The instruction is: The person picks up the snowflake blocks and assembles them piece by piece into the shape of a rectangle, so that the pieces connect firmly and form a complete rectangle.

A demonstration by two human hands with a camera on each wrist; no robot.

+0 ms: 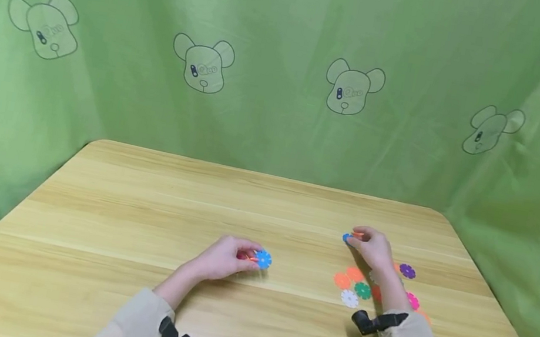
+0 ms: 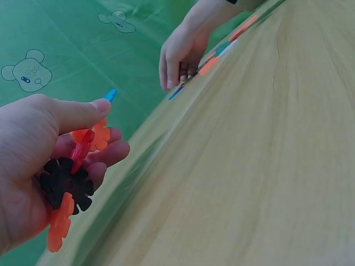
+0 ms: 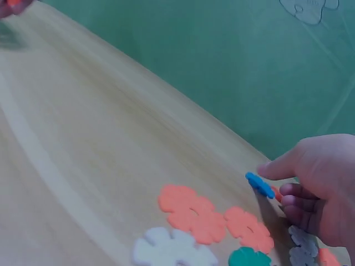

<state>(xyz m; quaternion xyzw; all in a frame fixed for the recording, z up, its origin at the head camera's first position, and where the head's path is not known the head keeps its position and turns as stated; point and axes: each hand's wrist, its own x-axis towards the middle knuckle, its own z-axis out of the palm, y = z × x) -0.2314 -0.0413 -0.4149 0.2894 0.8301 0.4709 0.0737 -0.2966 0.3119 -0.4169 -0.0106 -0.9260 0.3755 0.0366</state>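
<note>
My left hand [image 1: 225,257] holds a chain of joined plastic snowflake discs above the table. In the left wrist view the chain has a blue disc [image 2: 111,95] under the thumb tip, then orange, red and black [image 2: 66,183] discs, with another orange disc [image 2: 60,223] at the lower end. Toward the far right, my right hand [image 1: 375,252] pinches a blue snowflake disc [image 3: 259,185] close to the tabletop. An orange disc [image 3: 276,193] shows just behind that blue one, partly hidden by the fingers.
Loose snowflake discs lie around and under the right forearm: orange [image 1: 342,281], green [image 1: 363,290], white [image 1: 349,298], purple [image 1: 407,271] and pink [image 1: 412,301]. They rest on a wooden table [image 1: 133,217]. A green curtain [image 1: 265,132] rises behind it.
</note>
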